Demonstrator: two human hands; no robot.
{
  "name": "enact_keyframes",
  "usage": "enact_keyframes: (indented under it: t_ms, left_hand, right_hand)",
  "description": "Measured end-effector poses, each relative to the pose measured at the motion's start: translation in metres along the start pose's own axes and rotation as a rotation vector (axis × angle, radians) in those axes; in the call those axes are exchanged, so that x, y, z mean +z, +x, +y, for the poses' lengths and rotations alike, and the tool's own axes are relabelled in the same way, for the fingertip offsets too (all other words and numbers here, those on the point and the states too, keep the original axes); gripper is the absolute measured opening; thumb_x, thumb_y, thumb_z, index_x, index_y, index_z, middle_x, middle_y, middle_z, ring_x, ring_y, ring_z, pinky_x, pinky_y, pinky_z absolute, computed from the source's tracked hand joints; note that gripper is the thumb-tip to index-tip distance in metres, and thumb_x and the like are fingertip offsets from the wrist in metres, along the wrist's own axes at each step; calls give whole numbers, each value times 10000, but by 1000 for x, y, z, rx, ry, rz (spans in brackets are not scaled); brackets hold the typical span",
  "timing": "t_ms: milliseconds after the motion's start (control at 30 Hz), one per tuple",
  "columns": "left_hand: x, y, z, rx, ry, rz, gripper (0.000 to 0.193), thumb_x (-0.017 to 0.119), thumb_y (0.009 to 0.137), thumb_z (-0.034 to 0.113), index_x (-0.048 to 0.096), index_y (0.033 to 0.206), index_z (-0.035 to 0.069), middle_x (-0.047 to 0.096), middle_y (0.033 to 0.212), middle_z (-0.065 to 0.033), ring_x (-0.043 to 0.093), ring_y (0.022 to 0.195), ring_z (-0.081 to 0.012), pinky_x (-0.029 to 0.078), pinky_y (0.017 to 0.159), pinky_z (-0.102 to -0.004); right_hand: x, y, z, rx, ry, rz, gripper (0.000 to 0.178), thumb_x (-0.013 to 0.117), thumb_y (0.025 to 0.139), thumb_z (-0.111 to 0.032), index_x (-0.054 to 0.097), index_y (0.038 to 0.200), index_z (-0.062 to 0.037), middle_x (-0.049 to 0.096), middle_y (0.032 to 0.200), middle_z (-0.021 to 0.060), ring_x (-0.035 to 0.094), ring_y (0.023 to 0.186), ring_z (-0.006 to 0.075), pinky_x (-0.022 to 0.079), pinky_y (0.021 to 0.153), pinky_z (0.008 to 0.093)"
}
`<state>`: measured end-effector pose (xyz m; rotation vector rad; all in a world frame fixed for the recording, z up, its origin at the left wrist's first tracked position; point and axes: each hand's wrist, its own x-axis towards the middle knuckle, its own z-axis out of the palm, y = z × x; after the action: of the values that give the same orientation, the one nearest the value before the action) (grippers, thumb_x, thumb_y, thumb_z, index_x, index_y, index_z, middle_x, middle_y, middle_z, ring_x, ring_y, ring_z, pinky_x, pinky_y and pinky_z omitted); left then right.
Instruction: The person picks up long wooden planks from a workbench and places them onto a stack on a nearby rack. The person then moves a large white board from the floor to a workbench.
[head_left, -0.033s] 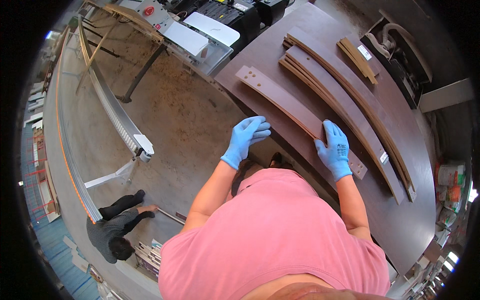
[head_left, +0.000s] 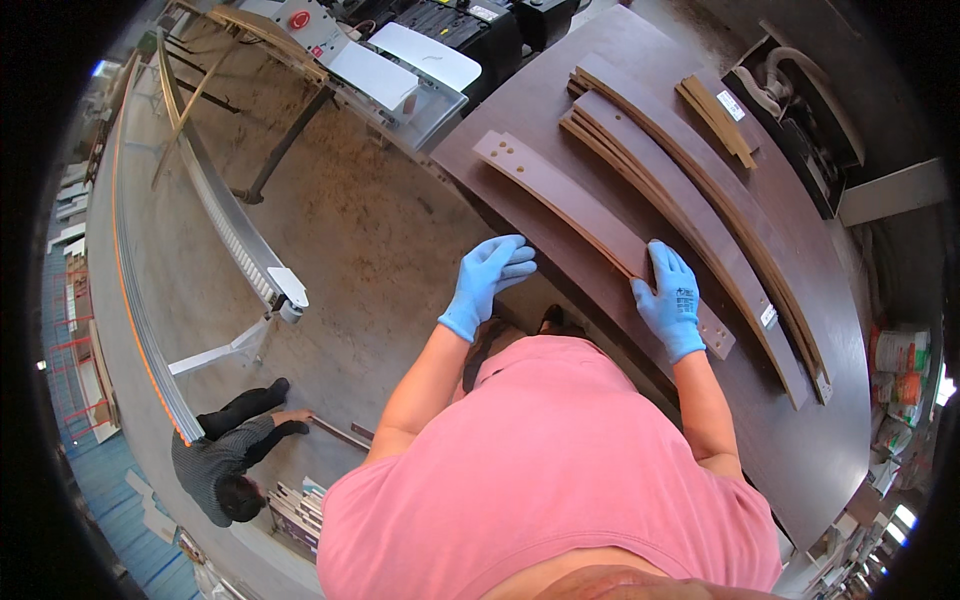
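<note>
My left hand (head_left: 486, 284), in a light blue glove, hovers off the table's near edge. Its fingers are curled in close together, and nothing shows in them. Across the nearest wooden strips (head_left: 570, 198) rests my gloved right hand (head_left: 670, 300), its thumb at their near edge and its fingers over the top. These strips are long, thin and brown, seemingly stacked, with several round holes at each end. They lie on a dark brown table (head_left: 790, 455). Beyond them sit a second stack of strips (head_left: 665, 185) and a third stack (head_left: 725, 195).
Short wood pieces (head_left: 716, 122) lie at the table's far side, near a dark machine with a hose (head_left: 785, 80). A machine with a red button (head_left: 300, 20) stands far left. At left, a conveyor (head_left: 225, 210) runs past a crouching person (head_left: 235, 455) handling a long strip.
My left hand has shifted very slightly to the left. My right hand stays on the strips. At the lower left, the person's long strip has moved a little.
</note>
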<state>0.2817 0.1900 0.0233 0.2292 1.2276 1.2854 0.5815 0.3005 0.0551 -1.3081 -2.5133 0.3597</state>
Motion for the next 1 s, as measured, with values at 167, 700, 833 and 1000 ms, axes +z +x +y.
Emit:
enact_keyframes:
  t_ms: [167, 700, 833, 1000]
  left_hand:
    - [-35, -13, -10, 7, 3, 128, 443, 634, 1010, 336, 614, 1315, 16, 698, 1224, -166, 716, 1046, -257, 572, 914, -378]
    - [-106, 12, 23, 52, -55, 245, 381, 652, 999, 301, 631, 1279, 44, 710, 1180, -150, 722, 1007, -255, 569, 906, -390]
    - [-159, 23, 50, 124, -125, 291, 419, 624, 1003, 304, 609, 1317, 28, 688, 1246, -180, 703, 1083, -295, 551, 975, -430]
    - [-241, 39, 86, 210, -281, 324, 415, 602, 998, 311, 613, 1304, 32, 679, 1275, -181, 687, 1118, -316, 540, 991, -449]
  right_hand:
    - [5, -13, 5, 35, 27, 47, 616, 775, 756, -155, 558, 1321, -40, 610, 1352, 183, 569, 1254, 380, 449, 1060, 463]
    - [-13, 20, -20, 7, 1, -170, 803, 769, 772, -283, 462, 1459, -5, 490, 1503, 218, 476, 1375, 376, 380, 1144, 466]
    - [0, 46, -59, -91, -206, -138, 861, 813, 756, -315, 441, 1471, -13, 479, 1512, 211, 482, 1365, 376, 385, 1135, 466]
    - [43, 72, -64, -50, -204, -62, 826, 798, 783, -300, 436, 1468, -13, 510, 1469, 208, 522, 1306, 373, 404, 1105, 465]
